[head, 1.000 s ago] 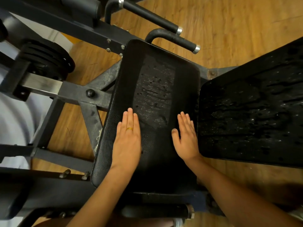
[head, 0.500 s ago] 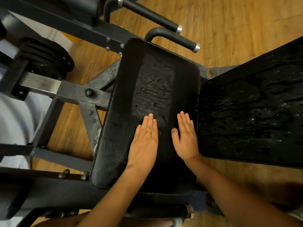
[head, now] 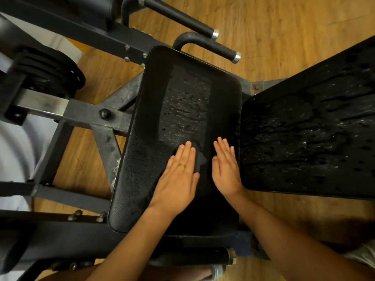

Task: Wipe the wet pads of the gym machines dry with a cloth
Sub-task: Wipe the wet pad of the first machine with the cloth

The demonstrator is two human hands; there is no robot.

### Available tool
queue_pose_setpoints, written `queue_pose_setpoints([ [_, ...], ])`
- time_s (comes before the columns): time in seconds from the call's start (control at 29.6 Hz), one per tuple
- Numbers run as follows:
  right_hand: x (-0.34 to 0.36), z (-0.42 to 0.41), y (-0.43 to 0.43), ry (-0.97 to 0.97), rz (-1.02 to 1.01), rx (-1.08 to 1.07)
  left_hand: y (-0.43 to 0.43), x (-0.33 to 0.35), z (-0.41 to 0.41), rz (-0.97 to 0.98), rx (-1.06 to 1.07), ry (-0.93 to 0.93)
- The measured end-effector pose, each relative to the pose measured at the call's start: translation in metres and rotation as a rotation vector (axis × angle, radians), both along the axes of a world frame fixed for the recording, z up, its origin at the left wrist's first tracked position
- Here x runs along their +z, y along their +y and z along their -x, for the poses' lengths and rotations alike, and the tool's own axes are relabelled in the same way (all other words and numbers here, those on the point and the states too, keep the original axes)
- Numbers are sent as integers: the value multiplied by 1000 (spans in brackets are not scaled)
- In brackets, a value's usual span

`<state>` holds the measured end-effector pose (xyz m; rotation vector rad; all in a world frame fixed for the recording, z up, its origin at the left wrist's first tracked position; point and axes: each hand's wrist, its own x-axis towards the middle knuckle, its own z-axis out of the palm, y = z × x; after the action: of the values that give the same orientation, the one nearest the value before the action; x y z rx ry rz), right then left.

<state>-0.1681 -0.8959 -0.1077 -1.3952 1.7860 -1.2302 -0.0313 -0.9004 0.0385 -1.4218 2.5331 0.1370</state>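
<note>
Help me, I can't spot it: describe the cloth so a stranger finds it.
Find the long black pad in the middle, beside the wider wet pad. On it, the cloth lies under the ringed left hand. Only its dark, crumpled edge shows, thumb-side, unlike the taut pad around it.

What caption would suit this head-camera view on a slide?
Left hand presses a dark cloth on the wet centre pad, right hand flat beside it; the neighbouring pad glistens with droplets.
</note>
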Motion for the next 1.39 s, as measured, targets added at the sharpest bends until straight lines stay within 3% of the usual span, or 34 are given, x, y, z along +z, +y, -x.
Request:
queue_pose_setpoints([
  [0.17, 37, -44, 35, -122, 128, -10, -3, 24, -44, 172, 59, -116],
  [0.27, 59, -60, 33, -178, -32, 34, -15, 40, -63, 251, 33, -209],
  [0.44, 75, -61, 25, -36, -216, 111, -16, 49, -78, 292, -34, -314],
  [0.64, 69, -78, 28, 208, -121, 47, -15, 49, -79, 320, -51, -312],
  [0.74, 64, -77, 24, 242, -120, 66, -16, 48, -79, 321, -45, -321],
  [1.12, 51, -47, -10, 9, -230, -94, -19, 47, -79, 327, -54, -295],
  [1.39, 50, -57, 27, 27, -172, -67, -18, 47, -79, 335, -55, -276],
])
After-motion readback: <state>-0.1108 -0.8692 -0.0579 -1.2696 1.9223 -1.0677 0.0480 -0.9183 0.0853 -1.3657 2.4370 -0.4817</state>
